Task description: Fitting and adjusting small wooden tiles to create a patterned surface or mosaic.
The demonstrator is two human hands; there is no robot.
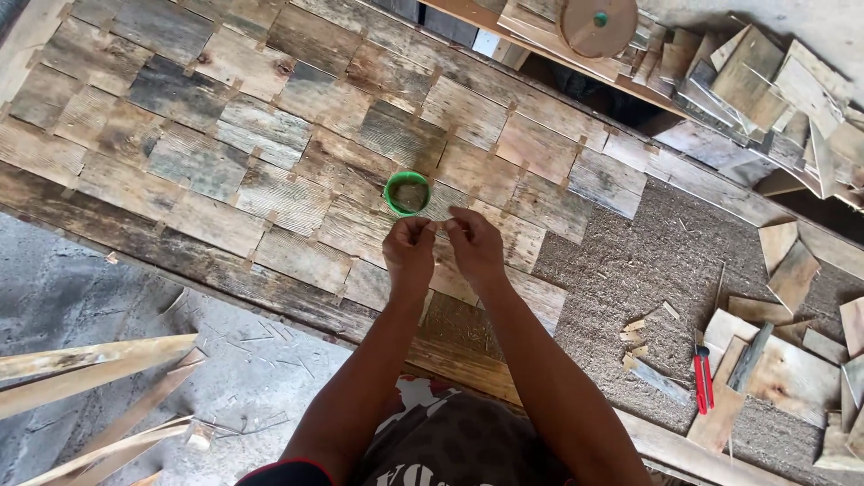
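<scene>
Green-rimmed little cup (408,193) sits on the patchwork wood panel (270,162) just beyond both hands; left hand (409,250) and right hand (473,245) pinch something too small to tell; cup looks light, best gripped by its rim.

Two bare forearms come up from the near edge of the view and end in the left hand (409,252) and the right hand (474,247). Neither hand wears a glove, and no ring, watch or band shows on the fingers or wrists. At the near edge, low on the left arm, the end of a dark short sleeve (286,472) shows, trimmed with a thin red line along its hem. Between the two arms lies a dark grey-brown garment (454,445) with pale printed shapes on it, partly cut off by the near edge.
</scene>
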